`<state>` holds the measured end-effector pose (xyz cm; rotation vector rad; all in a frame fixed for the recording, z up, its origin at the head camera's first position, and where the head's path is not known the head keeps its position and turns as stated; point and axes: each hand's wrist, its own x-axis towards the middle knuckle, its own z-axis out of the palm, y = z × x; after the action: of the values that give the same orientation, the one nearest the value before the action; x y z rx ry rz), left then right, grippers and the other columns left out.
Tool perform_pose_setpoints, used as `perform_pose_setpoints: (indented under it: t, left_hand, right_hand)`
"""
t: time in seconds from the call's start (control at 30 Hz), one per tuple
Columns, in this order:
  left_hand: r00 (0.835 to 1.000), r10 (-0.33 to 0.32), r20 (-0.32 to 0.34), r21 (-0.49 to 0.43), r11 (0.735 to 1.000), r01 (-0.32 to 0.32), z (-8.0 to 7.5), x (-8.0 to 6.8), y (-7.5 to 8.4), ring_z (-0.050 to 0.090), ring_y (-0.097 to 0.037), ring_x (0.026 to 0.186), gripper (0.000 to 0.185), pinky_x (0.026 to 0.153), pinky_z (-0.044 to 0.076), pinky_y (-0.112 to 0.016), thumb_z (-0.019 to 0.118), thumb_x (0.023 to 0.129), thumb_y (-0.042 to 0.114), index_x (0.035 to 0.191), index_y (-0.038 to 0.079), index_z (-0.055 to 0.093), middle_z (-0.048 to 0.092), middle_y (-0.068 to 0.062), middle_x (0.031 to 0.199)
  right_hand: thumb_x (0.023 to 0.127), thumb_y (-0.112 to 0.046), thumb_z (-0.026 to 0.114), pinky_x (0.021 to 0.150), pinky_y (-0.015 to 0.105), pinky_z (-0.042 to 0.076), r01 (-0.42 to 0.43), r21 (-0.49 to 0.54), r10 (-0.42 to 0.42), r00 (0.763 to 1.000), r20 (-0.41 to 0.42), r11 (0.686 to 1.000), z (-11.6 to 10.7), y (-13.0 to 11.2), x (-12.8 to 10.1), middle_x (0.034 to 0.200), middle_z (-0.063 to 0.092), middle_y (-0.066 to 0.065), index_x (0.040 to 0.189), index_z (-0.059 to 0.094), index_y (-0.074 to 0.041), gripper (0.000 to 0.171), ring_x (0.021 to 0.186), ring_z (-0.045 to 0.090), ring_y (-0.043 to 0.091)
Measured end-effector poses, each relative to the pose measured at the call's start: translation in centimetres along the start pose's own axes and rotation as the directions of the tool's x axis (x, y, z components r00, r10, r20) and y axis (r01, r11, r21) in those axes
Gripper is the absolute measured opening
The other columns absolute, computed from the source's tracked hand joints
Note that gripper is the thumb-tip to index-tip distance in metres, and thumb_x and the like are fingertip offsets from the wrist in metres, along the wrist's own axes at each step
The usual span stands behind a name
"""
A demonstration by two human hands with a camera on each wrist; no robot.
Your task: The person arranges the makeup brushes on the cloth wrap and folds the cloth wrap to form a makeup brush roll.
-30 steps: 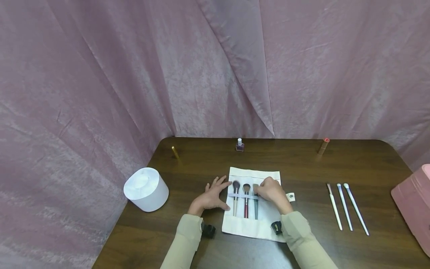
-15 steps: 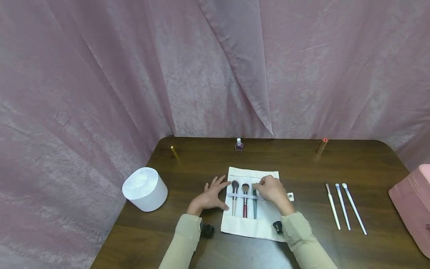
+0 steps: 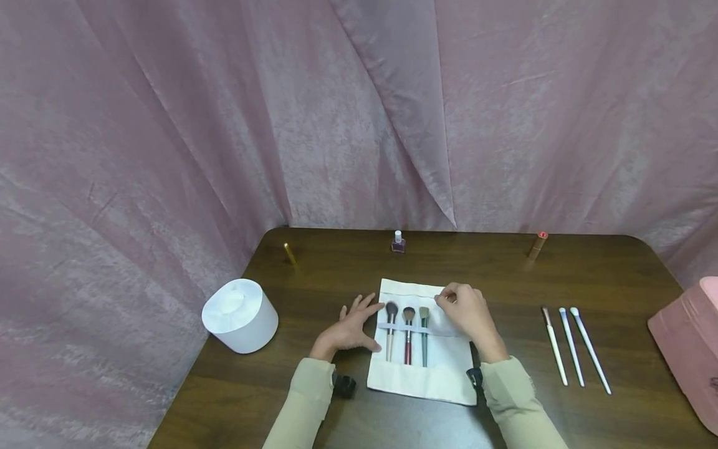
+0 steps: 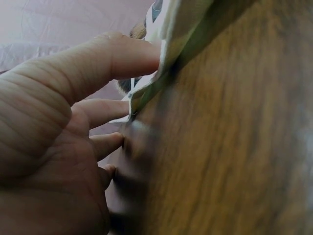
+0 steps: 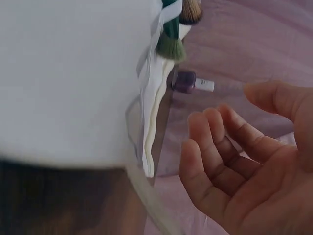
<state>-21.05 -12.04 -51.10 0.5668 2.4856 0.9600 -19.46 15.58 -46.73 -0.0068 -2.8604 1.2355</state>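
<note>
A white cloth brush roll point(image 3: 421, 381) lies flat on the table, with three makeup brushes under its pale elastic strap. These are a dark-haired brush with a pale handle point(image 3: 390, 333), a red-handled brush point(image 3: 408, 340) and a green brush point(image 3: 424, 321). My left hand point(image 3: 349, 330) rests at the roll's left edge, fingers spread. In the left wrist view its thumb point(image 4: 117, 56) and index finger touch the cloth edge. Over the roll's upper right is my right hand point(image 3: 467, 312); the right wrist view shows its fingers point(image 5: 195, 159) loosely bent, holding nothing, apart from the green brush point(image 5: 171, 49).
To the right lie three white-handled brushes point(image 3: 574, 346), beside a pink container point(image 3: 687, 349). A white round container point(image 3: 241, 317) stands at the left. Along the back are a gold tube point(image 3: 290, 254), a nail polish bottle point(image 3: 398, 244) and a lipstick point(image 3: 538, 245).
My right hand has let go of the green brush and moved up and to the right. The green brush stays under the strap. My left hand keeps its place on the roll's edge.
</note>
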Motion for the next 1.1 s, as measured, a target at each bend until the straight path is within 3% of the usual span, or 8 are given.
perform_pose_setpoints:
  t: [0.27, 0.67, 1.1]
  left_hand:
    - [1.000, 0.021, 0.008, -0.011, 1.000, -0.021, 0.0, 0.0, -0.2, -0.003, -0.034, 0.154, 0.092, 0.117, -0.006, -0.062, 0.087, 0.078, 0.014, 0.156, 0.012, 0.040, 0.012, -0.010, 0.168]
    - [1.000, 0.029, 0.008, -0.014, 0.999, -0.029, 0.0, -0.2, -0.2, -0.003, -0.035, 0.154, 0.091, 0.116, -0.006, -0.064, 0.086, 0.078, 0.013, 0.156, 0.012, 0.039, 0.012, -0.011, 0.168]
    - [1.000, 0.025, 0.012, -0.019, 1.000, -0.025, 0.1, 0.0, -0.4, -0.004, -0.035, 0.154, 0.092, 0.116, -0.007, -0.063, 0.086, 0.078, 0.015, 0.157, 0.013, 0.038, 0.012, -0.010, 0.169]
  right_hand:
    - [0.093, -0.014, 0.067, 0.077, 0.047, 0.052, 0.038, 0.025, -0.034, 0.989, -0.144, 0.999, -1.5, 1.2, -0.3, 0.092, 0.071, 0.014, 0.105, 0.072, 0.004, 0.023, 0.085, 0.066, 0.029]
    - [0.093, -0.013, 0.069, 0.078, 0.053, 0.053, -0.044, 0.041, 0.054, 0.965, -0.256, 0.998, -4.2, 2.8, -1.3, 0.105, 0.069, 0.024, 0.116, 0.066, 0.010, 0.033, 0.094, 0.066, 0.038]
    - [0.089, -0.010, 0.069, 0.079, 0.061, 0.046, -0.197, -0.077, 0.164, 0.937, -0.309, 0.977, -6.5, 5.3, -2.5, 0.113, 0.063, 0.033, 0.118, 0.063, 0.012, 0.037, 0.101, 0.059, 0.052]
